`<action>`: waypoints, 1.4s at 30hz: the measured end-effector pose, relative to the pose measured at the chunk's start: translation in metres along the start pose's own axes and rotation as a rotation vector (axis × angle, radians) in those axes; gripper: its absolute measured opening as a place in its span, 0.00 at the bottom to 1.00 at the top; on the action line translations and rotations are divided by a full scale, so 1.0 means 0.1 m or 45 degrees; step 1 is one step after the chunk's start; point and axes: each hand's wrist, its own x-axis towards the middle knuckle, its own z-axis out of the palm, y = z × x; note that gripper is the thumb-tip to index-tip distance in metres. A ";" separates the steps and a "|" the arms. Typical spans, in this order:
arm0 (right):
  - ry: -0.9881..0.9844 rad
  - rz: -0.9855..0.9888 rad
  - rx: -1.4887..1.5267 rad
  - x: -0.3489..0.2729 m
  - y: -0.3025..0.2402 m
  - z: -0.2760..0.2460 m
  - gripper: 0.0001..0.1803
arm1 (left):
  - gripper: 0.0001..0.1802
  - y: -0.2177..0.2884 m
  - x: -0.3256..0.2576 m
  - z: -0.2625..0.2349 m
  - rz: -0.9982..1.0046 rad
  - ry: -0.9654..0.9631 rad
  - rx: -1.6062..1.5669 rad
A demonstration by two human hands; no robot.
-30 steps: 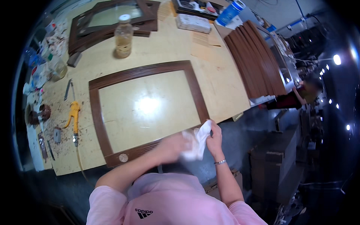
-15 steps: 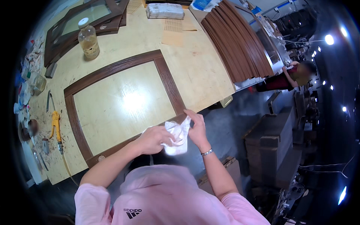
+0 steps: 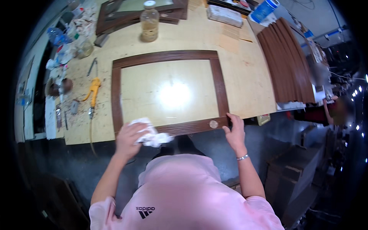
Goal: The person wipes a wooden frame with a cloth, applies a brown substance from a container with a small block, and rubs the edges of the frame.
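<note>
In front of me on the worktable (image 3: 249, 90) lies a dark brown wooden frame (image 3: 168, 55) with a glass pane (image 3: 165, 78) that reflects a bright light. My left hand (image 3: 130, 140) is closed on a crumpled white cloth (image 3: 153, 138) at the frame's near left corner, which it partly hides. At the near right corner, my right hand (image 3: 235, 132) grips the frame's edge, fingers on the side and thumb at the front. A round pale disc (image 3: 213, 124) shows on the near rail beside that hand.
Left of the frame are a yellow air blow gun (image 3: 94, 90) with hose and a bottle cluster (image 3: 63, 42). A jar of liquid (image 3: 149, 25) stands behind, near more brown frames (image 3: 115, 17). Brown strips (image 3: 285, 63) are stacked at right. A person (image 3: 331, 111) is farther right.
My left hand has carried the cloth leftward along the near rail to the left corner. My right hand stays at the right corner, apart from the cloth now. The view has turned.
</note>
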 end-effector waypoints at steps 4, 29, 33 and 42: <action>0.098 -0.226 -0.181 -0.01 -0.23 0.09 0.31 | 0.22 -0.55 -0.89 -0.69 -0.507 0.409 0.324; 0.002 -0.979 -0.313 -0.04 -0.95 0.93 0.29 | 0.25 -1.45 1.22 -0.25 -0.420 0.363 0.062; 0.006 -0.931 -0.350 -0.04 -0.90 0.90 0.28 | 0.24 -0.99 0.29 0.00 -0.451 0.287 -0.250; 0.127 -0.954 -0.341 -0.06 -0.85 1.04 0.22 | 0.25 0.21 -1.21 -0.27 -0.414 0.384 -0.327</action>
